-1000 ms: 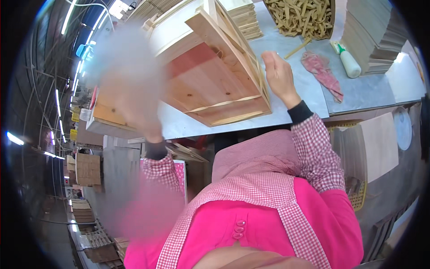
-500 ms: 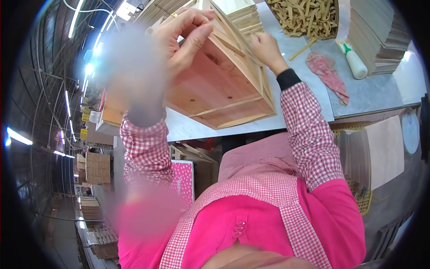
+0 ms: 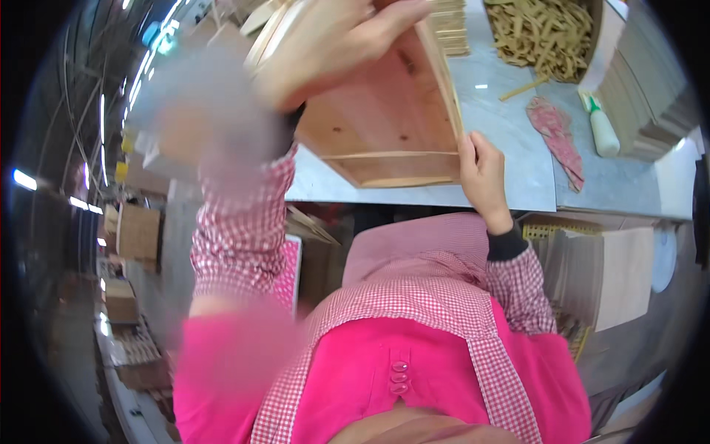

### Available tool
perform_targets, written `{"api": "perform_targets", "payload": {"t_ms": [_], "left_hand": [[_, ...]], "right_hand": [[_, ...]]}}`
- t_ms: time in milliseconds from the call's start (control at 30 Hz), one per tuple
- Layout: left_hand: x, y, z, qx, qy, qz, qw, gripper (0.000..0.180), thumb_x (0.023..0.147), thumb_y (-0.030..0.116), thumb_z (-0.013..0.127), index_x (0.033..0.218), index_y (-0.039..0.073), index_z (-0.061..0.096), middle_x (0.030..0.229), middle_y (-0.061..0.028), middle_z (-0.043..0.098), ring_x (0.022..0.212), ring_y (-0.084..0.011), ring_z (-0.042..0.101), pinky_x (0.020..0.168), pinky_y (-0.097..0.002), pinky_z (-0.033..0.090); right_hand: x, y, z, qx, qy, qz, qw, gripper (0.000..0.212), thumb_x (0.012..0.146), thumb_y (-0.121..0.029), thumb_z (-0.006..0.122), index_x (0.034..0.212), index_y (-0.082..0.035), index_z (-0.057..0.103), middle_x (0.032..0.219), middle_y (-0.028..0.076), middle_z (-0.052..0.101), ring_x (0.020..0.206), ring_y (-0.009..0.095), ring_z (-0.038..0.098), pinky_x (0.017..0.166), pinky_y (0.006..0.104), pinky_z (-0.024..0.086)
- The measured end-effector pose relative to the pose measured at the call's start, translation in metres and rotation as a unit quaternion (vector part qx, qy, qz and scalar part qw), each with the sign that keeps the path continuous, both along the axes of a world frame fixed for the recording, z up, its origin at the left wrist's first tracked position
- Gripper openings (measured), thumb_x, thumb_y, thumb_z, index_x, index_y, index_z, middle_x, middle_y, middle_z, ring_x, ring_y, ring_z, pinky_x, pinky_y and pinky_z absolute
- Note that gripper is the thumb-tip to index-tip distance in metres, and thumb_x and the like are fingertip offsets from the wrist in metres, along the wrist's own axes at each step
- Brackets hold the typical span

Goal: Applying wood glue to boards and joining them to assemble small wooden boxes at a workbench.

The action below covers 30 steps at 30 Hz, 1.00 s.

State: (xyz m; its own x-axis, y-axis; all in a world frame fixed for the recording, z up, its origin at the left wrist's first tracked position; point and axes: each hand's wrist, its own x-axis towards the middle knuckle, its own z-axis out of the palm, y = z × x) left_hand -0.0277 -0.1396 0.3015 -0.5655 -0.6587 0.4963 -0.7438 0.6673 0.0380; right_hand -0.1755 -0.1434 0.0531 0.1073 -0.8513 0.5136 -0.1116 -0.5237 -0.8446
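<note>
A pale wooden box [image 3: 370, 122] with knots in its panel and thin strips along its edges stands tilted on the light table [image 3: 510, 174]. My left hand [image 3: 333, 52] is raised over the box's upper left part, smeared by motion. Its thumb stretches to the right, and its other fingers run out of the top of the picture. At the box's near right edge my right hand [image 3: 484, 177] is closed, thumb and fingers pinching the rim. A hazy smudge covers part of my left wrist and forearm.
On the right of the table lie a crumpled pink cloth [image 3: 555, 140], a white bottle with a green top [image 3: 604, 132] and a tall stack of boards [image 3: 647, 89]. Behind them a container holds wood-coloured strips [image 3: 543, 37]. More sheets [image 3: 592, 274] sit in a yellow basket below.
My right hand has come down from the box's far right side to its near right edge. My left hand has shifted right across the box's top. The whole view has also turned slightly.
</note>
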Motion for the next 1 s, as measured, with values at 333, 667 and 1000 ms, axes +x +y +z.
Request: {"api": "perform_targets", "payload": {"t_ms": [333,667,1000], "left_hand": [[0.021,0.048,-0.026,-0.169,0.345,-0.155,0.91,0.019,0.091,0.009,0.057,0.107,-0.002,0.061,0.103,-0.0154,0.063,0.106,-0.0235,0.06,0.087,-0.0313,0.048],[0.174,0.097,-0.15,-0.096,0.712,0.099,0.689,0.017,0.093,0.021,0.058,0.093,0.005,0.064,0.089,-0.0026,0.064,0.083,-0.013,0.062,0.076,-0.0282,0.047],[0.18,0.004,-0.253,0.477,0.709,0.195,0.482,0.034,0.083,0.042,0.066,0.072,0.011,0.058,0.068,-0.0002,0.053,0.063,-0.0083,0.053,0.062,-0.0257,0.043]], "right_hand": [[0.004,-0.008,0.163,-0.343,-0.067,-0.061,0.935,0.009,0.088,-0.008,0.064,0.088,0.001,0.064,0.086,0.007,0.062,0.073,0.013,0.056,0.065,0.0243,0.046],[0.018,-0.033,0.173,-0.433,0.04,-0.039,0.9,0.006,0.087,-0.002,0.064,0.088,0.004,0.064,0.09,0.01,0.065,0.081,0.016,0.06,0.073,0.0281,0.05],[0.026,-0.019,0.169,-0.388,0.06,-0.183,0.901,0.022,0.094,-0.016,0.057,0.08,0.001,0.059,0.07,0.006,0.06,0.065,0.015,0.055,0.065,0.0297,0.047]]}}
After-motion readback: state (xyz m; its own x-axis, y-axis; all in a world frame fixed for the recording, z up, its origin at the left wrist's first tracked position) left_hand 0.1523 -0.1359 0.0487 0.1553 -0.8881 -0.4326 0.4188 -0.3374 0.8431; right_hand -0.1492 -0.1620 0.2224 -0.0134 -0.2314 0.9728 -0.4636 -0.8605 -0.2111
